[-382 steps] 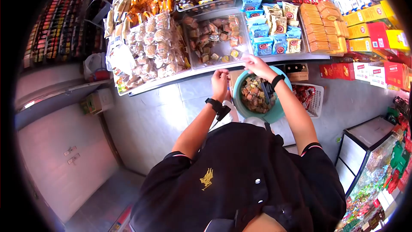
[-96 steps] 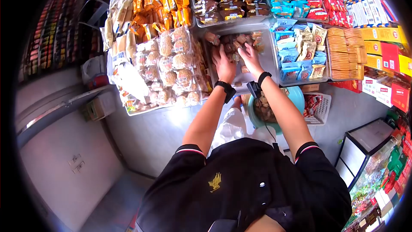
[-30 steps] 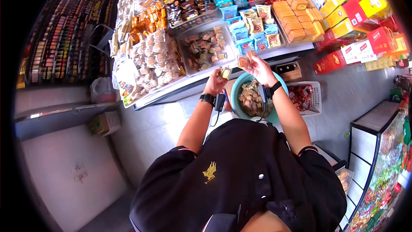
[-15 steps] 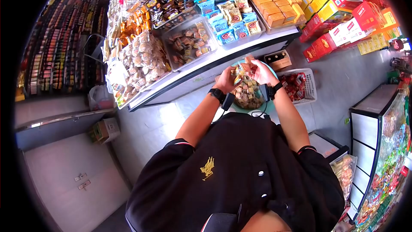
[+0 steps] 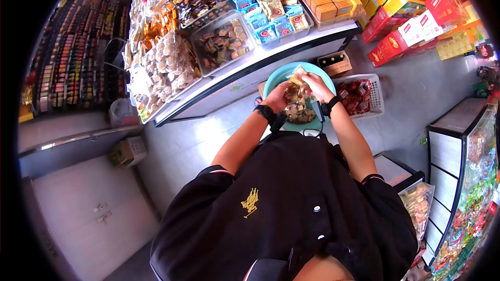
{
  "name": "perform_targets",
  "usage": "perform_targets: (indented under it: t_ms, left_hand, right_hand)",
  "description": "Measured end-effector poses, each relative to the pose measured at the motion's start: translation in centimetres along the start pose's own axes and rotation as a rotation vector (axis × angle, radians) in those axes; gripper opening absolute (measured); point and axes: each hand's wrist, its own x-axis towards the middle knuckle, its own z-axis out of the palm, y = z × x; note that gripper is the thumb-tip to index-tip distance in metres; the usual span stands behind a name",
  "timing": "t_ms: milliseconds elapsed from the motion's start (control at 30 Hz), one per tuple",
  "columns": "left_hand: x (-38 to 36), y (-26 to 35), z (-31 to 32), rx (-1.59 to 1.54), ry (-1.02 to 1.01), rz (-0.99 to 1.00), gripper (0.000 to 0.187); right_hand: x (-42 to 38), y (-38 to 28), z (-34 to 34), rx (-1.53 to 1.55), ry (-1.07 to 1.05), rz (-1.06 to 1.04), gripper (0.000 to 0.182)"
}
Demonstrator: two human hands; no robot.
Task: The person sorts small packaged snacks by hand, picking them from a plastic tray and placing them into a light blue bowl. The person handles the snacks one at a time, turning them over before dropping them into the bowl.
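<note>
A round teal basin [image 5: 270, 84] is in front of my body, with small wrapped snacks [image 5: 300, 110] heaped in it. Both hands are inside its rim. My left hand [image 5: 278, 97] is at the left of the heap, against the wrapped pieces, its fingertips hidden among them. My right hand [image 5: 316, 86] is at the upper right of the heap, its fingers closed on a clear-wrapped snack [image 5: 299, 73]. Each wrist has a black band.
A counter [image 5: 219, 87] beyond the basin bears a clear tray of wrapped snacks [image 5: 221, 44], blue and cream packets [image 5: 276, 21] and orange biscuits [image 5: 325, 0]. Right of the basin are a white basket [image 5: 376, 96] of red packets and a small box [image 5: 338, 66].
My hands have lowered and moved slightly apart over the heap. More of the basin's rim shows, and the counter appears shifted up and to the left.
</note>
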Motion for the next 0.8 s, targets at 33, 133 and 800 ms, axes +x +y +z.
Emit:
perform_targets:
  t_ms: [33,133,800]
  left_hand:
    - [0.0,0.0,0.0,-0.045,-0.016,-0.025,0.029]
    - [0.6,-0.4,-0.7,-0.214,-0.116,-0.047,0.03]
    - [1.1,2.8,-2.4,-0.348,-0.042,-0.09,0.036]
  right_hand:
    - [0.5,0.7,-0.3,-0.006,0.015,0.021,0.026]
    - [2.1,3.0,-0.7,-0.004,0.069,0.054,0.027]
    - [2.3,1.1,2.2,0.254,-0.042,0.014,0.034]
